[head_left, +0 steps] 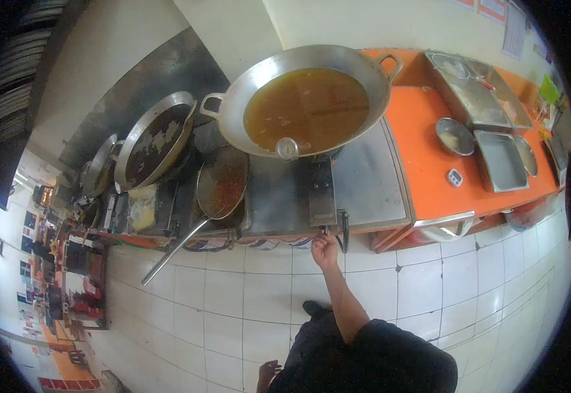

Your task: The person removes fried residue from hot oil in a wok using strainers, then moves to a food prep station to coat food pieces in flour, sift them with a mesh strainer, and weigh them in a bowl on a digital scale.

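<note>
My right hand (pixel 324 249) is closed on the stove knob (pixel 325 230) at the front of the burner. Above it stands a large two-handled wok (pixel 233 131) of brownish-yellow oil, with a round dial thermometer (pixel 286 149) at its near rim. My left hand (pixel 269 372) hangs low beside my body with loosely bent fingers, apart from everything; nothing shows in it. Left of the burner, a long-handled strainer (pixel 223 187) with reddish-brown bits rests on the stove, its handle jutting over the front edge.
A second wok (pixel 154 141) holds dark liquid at the left. On the orange counter (pixel 423 157) are a steel bowl (pixel 454 137), a small digital timer (pixel 454 177), a steel tray (pixel 503 160) and larger rectangular pans (pixel 472 98). A folded yellowish cloth-like item (pixel 142 208) lies by the left burners.
</note>
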Motion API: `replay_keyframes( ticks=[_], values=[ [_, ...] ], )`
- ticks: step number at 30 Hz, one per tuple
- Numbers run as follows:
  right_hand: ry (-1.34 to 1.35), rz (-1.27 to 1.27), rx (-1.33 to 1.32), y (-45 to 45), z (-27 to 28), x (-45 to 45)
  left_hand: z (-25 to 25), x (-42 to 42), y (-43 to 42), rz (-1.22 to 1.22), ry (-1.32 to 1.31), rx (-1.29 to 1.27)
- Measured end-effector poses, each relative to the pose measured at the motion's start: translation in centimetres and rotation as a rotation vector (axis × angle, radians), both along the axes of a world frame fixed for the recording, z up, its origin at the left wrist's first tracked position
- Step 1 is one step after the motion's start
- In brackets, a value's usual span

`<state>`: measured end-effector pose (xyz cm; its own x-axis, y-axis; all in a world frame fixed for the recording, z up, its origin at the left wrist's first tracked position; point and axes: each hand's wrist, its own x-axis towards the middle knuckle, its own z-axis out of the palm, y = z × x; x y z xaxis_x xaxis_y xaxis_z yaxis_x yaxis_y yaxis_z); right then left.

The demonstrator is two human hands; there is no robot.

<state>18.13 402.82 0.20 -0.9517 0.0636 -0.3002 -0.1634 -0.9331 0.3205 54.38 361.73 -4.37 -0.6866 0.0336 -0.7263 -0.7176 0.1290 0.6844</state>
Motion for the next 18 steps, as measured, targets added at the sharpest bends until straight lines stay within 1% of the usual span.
replay_keyframes(
  ticks=[1, 2, 3, 4, 5, 8, 9, 12, 15, 18],
  values=[
    [-0.020, 0.009, 0.059, 0.0, -0.1, 0.0, 0.0, 0.7, -0.8, -0.708, 0.219, -0.542],
    [-0.040, 0.018, 0.118, 0.0, -0.1, 0.1, 0.2, 2.2, -1.3, -0.731, 0.186, -0.581],
    [-0.059, 0.028, 0.183, 0.1, -0.3, 0.2, 0.2, 2.6, -0.7, -0.696, 0.123, -0.601],
    [-0.077, 0.039, 0.253, 0.2, -0.5, 0.3, 0.4, 3.0, -0.6, -0.588, 0.044, -0.556],
    [-0.201, 0.002, 0.753, 0.2, -0.5, 0.3, 0.5, 3.2, -0.3, -0.492, -0.014, -0.516],
    [-0.617, -0.212, 1.902, 0.3, 0.6, 0.6, 0.3, 3.1, 0.3, -0.363, -0.078, -0.431],
    [-0.761, -0.139, 2.050, 0.1, 0.5, 0.3, 0.3, 2.9, 0.3, -0.345, -0.083, -0.404],
    [-0.832, -0.166, 2.191, 0.1, 0.5, 0.6, -0.3, 1.3, -0.4, -0.255, -0.099, -0.275],
    [-0.463, -0.016, 1.425, 1.0, 0.6, 0.6, -1.6, -1.5, -2.7, -0.068, -0.132, -0.005],
    [-0.743, -0.032, 2.165, 1.1, 3.0, 1.4, -2.0, -7.3, -4.9, 0.127, -0.189, 0.244]
  ],
)
